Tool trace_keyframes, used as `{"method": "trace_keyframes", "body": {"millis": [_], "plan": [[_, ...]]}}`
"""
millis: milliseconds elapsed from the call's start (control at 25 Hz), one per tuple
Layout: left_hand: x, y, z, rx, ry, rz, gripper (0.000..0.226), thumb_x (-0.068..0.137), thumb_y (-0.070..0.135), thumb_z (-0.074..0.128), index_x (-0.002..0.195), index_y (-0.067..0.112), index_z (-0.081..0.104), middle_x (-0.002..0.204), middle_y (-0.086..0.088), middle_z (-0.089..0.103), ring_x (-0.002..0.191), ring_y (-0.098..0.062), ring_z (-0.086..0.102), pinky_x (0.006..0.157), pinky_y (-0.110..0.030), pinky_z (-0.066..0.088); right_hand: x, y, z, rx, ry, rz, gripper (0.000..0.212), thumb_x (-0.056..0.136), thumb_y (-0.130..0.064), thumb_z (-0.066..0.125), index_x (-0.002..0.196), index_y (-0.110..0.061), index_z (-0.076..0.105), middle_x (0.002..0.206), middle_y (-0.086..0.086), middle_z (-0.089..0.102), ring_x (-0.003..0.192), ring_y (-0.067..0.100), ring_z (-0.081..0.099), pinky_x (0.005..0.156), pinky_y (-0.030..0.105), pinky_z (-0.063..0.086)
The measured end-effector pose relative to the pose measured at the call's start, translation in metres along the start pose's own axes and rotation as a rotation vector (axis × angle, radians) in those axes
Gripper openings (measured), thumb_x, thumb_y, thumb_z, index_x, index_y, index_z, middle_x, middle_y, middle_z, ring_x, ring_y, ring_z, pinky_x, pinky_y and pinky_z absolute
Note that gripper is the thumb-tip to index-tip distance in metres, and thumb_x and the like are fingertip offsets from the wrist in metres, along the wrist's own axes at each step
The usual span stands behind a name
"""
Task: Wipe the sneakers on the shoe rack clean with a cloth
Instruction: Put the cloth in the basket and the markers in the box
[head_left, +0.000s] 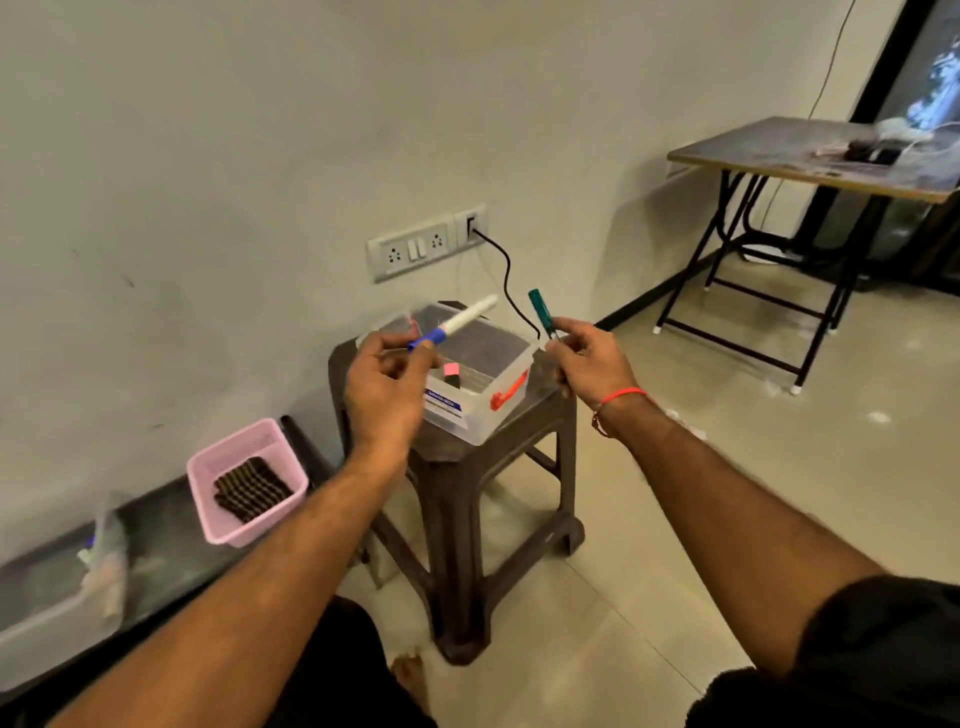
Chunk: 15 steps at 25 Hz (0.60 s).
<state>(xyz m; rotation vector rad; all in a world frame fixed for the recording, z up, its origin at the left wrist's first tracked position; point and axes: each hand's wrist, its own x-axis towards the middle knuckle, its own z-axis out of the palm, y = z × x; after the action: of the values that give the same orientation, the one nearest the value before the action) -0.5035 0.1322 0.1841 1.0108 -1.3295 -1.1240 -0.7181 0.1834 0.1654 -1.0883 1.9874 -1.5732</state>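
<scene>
Sneakers, shoe rack and cloth are nowhere to be seen from where this view looks, so as far as I can judge the wiping has not begun and all of it is left to do. Taking the brown plastic stool (467, 467) as the landmark: far to its left, low against the wall, sits a clear tub (57, 608) cut off by the edge, its contents too blurred to name. Nearer, just left of the stool, a pink basket (244, 483) holds a dark striped bundle I cannot identify. Above the stool's left side the left hand (387, 389) has its fingers curled, pinching a white marker with a blue cap (452, 326) near the capped end, the barrel pointing up toward the wall. On top of the stool rests a clear storage box (483, 410) with an orange latch; something pink-capped stands inside, the rest hidden by the hand. Above the stool's right side the right hand (587, 364), a red thread at its wrist, pinches the lower end of a small green-handled tool (540, 314); whether it is a screwdriver or a tester is hard to tell. Behind the stool a black cable (506, 280) runs down from the wall socket. Far right, a folding table (810, 166) carries blurred clutter, partly cropped.
</scene>
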Motion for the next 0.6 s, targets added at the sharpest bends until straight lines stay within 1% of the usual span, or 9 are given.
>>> {"method": "trace_keyframes", "body": {"millis": [80, 120, 200, 240, 320, 360, 440, 520, 600], "plan": [[0.024, -0.007, -0.015, 0.093, 0.093, -0.002, 0.012, 0.093, 0.024, 0.073, 0.101, 0.023, 0.064, 0.084, 0.005, 0.077, 0.072, -0.009, 0.073, 0.055, -0.018, 0.051, 0.003, -0.013, 0.019, -0.181, -0.076, -0.043, 0.037, 0.098, -0.014, 0.06, 0.135, -0.018, 0.059, 0.096, 0.005, 0.066, 0.07, 0.013, 0.061, 0.058, 0.018, 0.049], [0.033, -0.014, -0.019, 0.173, 0.107, 0.009, 0.015, 0.092, 0.025, 0.074, 0.104, 0.022, 0.065, 0.085, 0.005, 0.075, 0.073, -0.009, 0.072, 0.053, -0.014, 0.049, 0.004, -0.018, 0.027, -0.244, -0.097, -0.057, 0.033, 0.099, -0.014, 0.061, 0.131, -0.019, 0.06, 0.1, 0.006, 0.066, 0.075, 0.012, 0.06, 0.061, 0.016, 0.047], [0.047, -0.029, -0.024, 0.303, 0.109, 0.058, 0.02, 0.092, 0.024, 0.075, 0.108, 0.014, 0.068, 0.083, 0.005, 0.069, 0.069, -0.002, 0.065, 0.049, -0.004, 0.043, 0.009, -0.025, 0.043, -0.327, -0.124, -0.085, 0.021, 0.098, -0.015, 0.062, 0.119, -0.019, 0.061, 0.106, 0.008, 0.066, 0.082, 0.011, 0.06, 0.058, 0.012, 0.041], [0.054, -0.037, -0.024, 0.34, 0.099, 0.086, 0.023, 0.091, 0.024, 0.076, 0.109, 0.01, 0.069, 0.083, 0.005, 0.067, 0.067, 0.002, 0.061, 0.05, -0.001, 0.042, 0.014, -0.027, 0.051, -0.366, -0.138, -0.097, 0.018, 0.098, -0.014, 0.062, 0.115, -0.018, 0.061, 0.111, 0.011, 0.066, 0.09, 0.016, 0.063, 0.059, 0.012, 0.043], [0.067, -0.052, -0.022, 0.401, 0.049, 0.12, 0.027, 0.09, 0.027, 0.077, 0.108, 0.009, 0.07, 0.084, 0.006, 0.067, 0.068, 0.004, 0.062, 0.056, 0.0, 0.047, 0.026, -0.032, 0.065, -0.465, -0.193, -0.1, 0.02, 0.097, -0.008, 0.061, 0.114, -0.016, 0.062, 0.125, 0.015, 0.064, 0.108, 0.029, 0.064, 0.075, 0.023, 0.056], [0.072, -0.058, -0.02, 0.43, 0.019, 0.13, 0.027, 0.089, 0.03, 0.078, 0.106, 0.01, 0.071, 0.085, 0.006, 0.069, 0.07, 0.001, 0.064, 0.061, -0.006, 0.053, 0.031, -0.034, 0.07, -0.525, -0.239, -0.092, 0.024, 0.095, -0.003, 0.06, 0.116, -0.015, 0.063, 0.129, 0.016, 0.062, 0.114, 0.032, 0.062, 0.087, 0.031, 0.058], [0.083, -0.068, -0.012, 0.527, -0.016, 0.156, 0.031, 0.085, 0.038, 0.079, 0.104, 0.014, 0.071, 0.089, 0.002, 0.072, 0.077, -0.01, 0.069, 0.073, -0.03, 0.064, 0.041, -0.037, 0.08, -0.641, -0.325, -0.083, 0.03, 0.093, 0.002, 0.06, 0.119, -0.012, 0.064, 0.135, 0.016, 0.059, 0.121, 0.034, 0.058, 0.1, 0.039, 0.054], [0.092, -0.073, -0.002, 0.71, -0.021, 0.189, 0.037, 0.08, 0.05, 0.079, 0.1, 0.02, 0.072, 0.091, 0.0, 0.073, 0.086, -0.019, 0.07, 0.079, -0.045, 0.062, 0.048, -0.037, 0.091, -0.74, -0.387, -0.086, 0.031, 0.092, 0.001, 0.062, 0.121, -0.01, 0.066, 0.133, 0.016, 0.06, 0.119, 0.033, 0.059, 0.102, 0.039, 0.051], [0.099, -0.074, 0.008, 0.899, -0.027, 0.204, 0.04, 0.076, 0.061, 0.078, 0.096, 0.027, 0.071, 0.091, 0.001, 0.073, 0.093, -0.022, 0.068, 0.088, -0.048, 0.056, 0.052, -0.036, 0.101, -0.81, -0.446, -0.077, 0.032, 0.091, 0.0, 0.064, 0.123, -0.008, 0.066, 0.126, 0.015, 0.064, 0.114, 0.03, 0.061, 0.1, 0.038, 0.052]]}}
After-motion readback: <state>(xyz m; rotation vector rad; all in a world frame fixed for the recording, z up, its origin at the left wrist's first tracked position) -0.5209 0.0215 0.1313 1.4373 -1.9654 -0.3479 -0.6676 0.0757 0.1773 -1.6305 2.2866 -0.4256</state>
